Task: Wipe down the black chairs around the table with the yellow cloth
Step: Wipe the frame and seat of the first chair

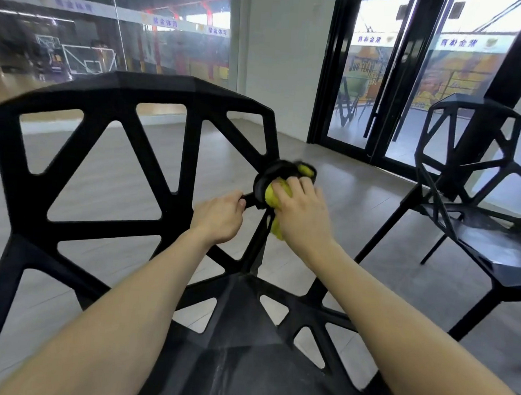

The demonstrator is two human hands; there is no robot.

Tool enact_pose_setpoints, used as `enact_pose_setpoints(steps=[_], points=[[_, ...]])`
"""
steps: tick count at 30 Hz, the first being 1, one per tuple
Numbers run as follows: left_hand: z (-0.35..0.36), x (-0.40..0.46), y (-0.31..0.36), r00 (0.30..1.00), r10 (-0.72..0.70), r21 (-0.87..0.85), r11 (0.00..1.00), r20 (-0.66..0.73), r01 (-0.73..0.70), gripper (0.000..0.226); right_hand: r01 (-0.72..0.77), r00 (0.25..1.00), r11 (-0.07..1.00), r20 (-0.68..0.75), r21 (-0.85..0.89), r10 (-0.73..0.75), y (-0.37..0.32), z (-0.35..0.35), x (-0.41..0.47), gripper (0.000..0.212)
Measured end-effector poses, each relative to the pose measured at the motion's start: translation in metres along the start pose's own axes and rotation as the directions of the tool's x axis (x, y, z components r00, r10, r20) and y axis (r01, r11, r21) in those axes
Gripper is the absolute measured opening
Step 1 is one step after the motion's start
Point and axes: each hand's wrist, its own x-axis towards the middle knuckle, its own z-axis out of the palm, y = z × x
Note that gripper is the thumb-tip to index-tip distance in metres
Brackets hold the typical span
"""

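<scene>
The floor [357, 220] is laid in grey planks running across the room, dully lit by daylight. A plain white wall [278, 56] stands at the far side, between two glazed parts. Left of it, a large glass partition [110, 38] looks onto an indoor sports court with a pale wooden floor, basketball hoops and white banners carrying blue lettering. Right of the wall, black-framed glass doors [380, 82] reach from floor to top, bright light coming through them; beyond the panes show a yellow mural and a green chair [353, 92] on dark legs. A thick black post [507, 74] rises at the far right.
</scene>
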Motion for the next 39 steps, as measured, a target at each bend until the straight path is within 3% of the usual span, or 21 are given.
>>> enact_pose_setpoints(steps=[4, 7, 10, 12, 15, 18, 21, 24, 28, 31, 36, 39], points=[[-0.001, -0.001, 0.0, 1.0, -0.006, 0.01, 1.0, -0.004, 0.006, 0.026, 0.085, 0.992, 0.995, 0.094, 0.046, -0.089, 0.03, -0.015, -0.061, 0.062], [0.003, -0.002, 0.002, 1.0, -0.021, 0.011, 1.0, -0.018, 0.021, 0.026, 0.028, 0.991, 0.999, 0.127, 0.034, -0.032, 0.043, -0.031, -0.092, 0.055], [0.001, -0.001, 0.006, 1.0, -0.031, 0.02, 0.999, -0.001, 0.031, 0.025, -0.125, 0.971, 0.978, 0.224, 0.169, 0.085, 0.021, -0.016, -0.022, 0.055], [-0.001, -0.003, 0.005, 0.999, -0.038, 0.008, 0.999, 0.007, 0.038, 0.024, -0.283, 0.916, 0.931, 0.354, 0.231, 0.191, 0.007, -0.006, 0.021, 0.048], [-0.002, -0.002, 0.005, 1.0, -0.028, 0.038, 0.999, -0.003, 0.028, 0.022, -0.408, 0.879, 0.87, 0.375, 0.276, 0.293, 0.029, -0.013, -0.004, 0.05], [0.002, -0.002, 0.005, 1.0, -0.024, 0.04, 0.999, -0.007, 0.024, 0.025, -0.388, 0.89, 0.882, 0.356, 0.268, 0.284, 0.059, -0.054, -0.117, 0.06], [0.006, -0.001, 0.006, 0.998, -0.048, 0.034, 0.998, -0.041, 0.049, 0.025, -0.253, 0.926, 0.915, 0.351, 0.313, 0.136, 0.075, -0.069, -0.167, 0.063], [0.007, -0.002, 0.012, 0.997, -0.033, 0.055, 0.998, -0.075, 0.037, 0.023, -0.208, 0.942, 0.931, 0.319, 0.299, 0.108, 0.055, -0.046, -0.089, 0.053], [0.002, -0.004, 0.011, 0.997, -0.042, 0.079, 0.996, -0.06, 0.046, 0.023, -0.395, 0.863, 0.852, 0.456, 0.344, 0.216, 0.028, -0.001, 0.024, 0.049], [0.002, -0.002, 0.009, 0.997, -0.059, 0.066, 0.996, -0.047, 0.062, 0.024, -0.444, 0.853, 0.843, 0.431, 0.304, 0.294, 0.041, -0.01, -0.028, 0.045], [0.007, -0.001, 0.011, 0.993, -0.057, 0.076, 0.995, -0.106, 0.065, 0.025, -0.571, 0.777, 0.785, 0.467, 0.241, 0.422, 0.089, -0.087, -0.21, 0.044], [0.01, -0.001, 0.018, 0.991, -0.055, 0.101, 0.993, -0.122, 0.068, 0.022, -0.459, 0.826, 0.855, 0.471, 0.242, 0.31, 0.094, -0.079, -0.176, 0.044]])
